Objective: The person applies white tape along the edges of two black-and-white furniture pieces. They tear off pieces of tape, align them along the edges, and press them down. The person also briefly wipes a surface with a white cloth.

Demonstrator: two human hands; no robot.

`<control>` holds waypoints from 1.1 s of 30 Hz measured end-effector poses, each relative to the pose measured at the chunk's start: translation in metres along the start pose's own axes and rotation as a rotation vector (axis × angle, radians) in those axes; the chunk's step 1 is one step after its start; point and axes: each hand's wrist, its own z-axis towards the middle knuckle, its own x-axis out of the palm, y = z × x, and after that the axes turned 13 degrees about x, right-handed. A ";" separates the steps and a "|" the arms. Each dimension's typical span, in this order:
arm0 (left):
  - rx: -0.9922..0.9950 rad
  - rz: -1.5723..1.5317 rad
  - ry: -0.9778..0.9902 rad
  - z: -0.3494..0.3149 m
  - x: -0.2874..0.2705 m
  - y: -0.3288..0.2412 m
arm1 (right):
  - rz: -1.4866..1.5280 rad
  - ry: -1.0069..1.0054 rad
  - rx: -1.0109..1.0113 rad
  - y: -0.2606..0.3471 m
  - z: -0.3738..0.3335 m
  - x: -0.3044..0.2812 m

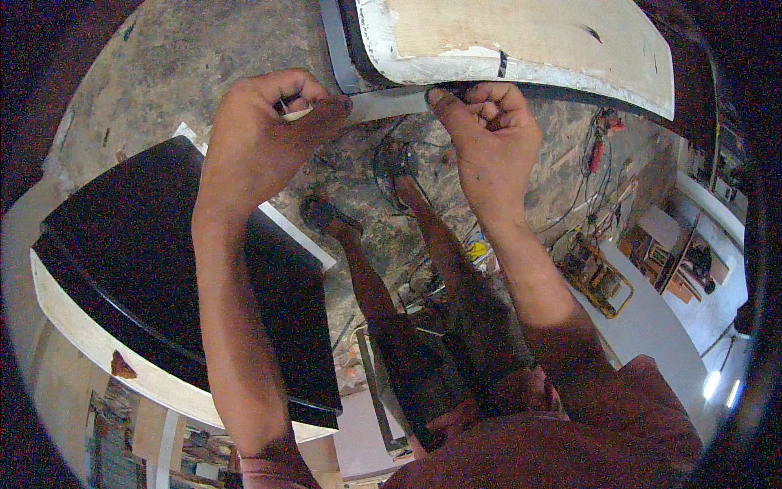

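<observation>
A pale, narrow strip [389, 105], perhaps tape or edging, stretches between my two hands just below the edge of a curved board [521, 37]. The board has a cream face, a whitish border and a dark side. My left hand [265, 134] is closed, pinching the strip's left part; a white curl [295, 114] pokes out between its fingers. At the strip's other end, my right hand [495, 138] is closed with thumb and fingers on it, right against the board's near edge. Fingers partly hide where the strip meets the board.
A large black panel [147, 236] with white edges lies to the left. Stained concrete floor [187, 57] spreads beneath. Cables and a red tool [597, 155] lie on the right, near a yellow-framed tool [604, 285]. My sandalled feet [326, 216] stand below the strip.
</observation>
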 end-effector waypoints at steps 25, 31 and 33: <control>-0.009 0.107 0.048 0.001 -0.003 -0.002 | -0.268 -0.141 -0.083 -0.012 0.000 -0.011; 0.033 0.080 0.052 0.004 -0.004 0.007 | -0.512 0.270 -0.644 -0.008 -0.028 -0.015; 0.024 -0.018 0.054 0.005 -0.004 0.008 | -0.618 0.311 -0.663 -0.004 -0.025 -0.011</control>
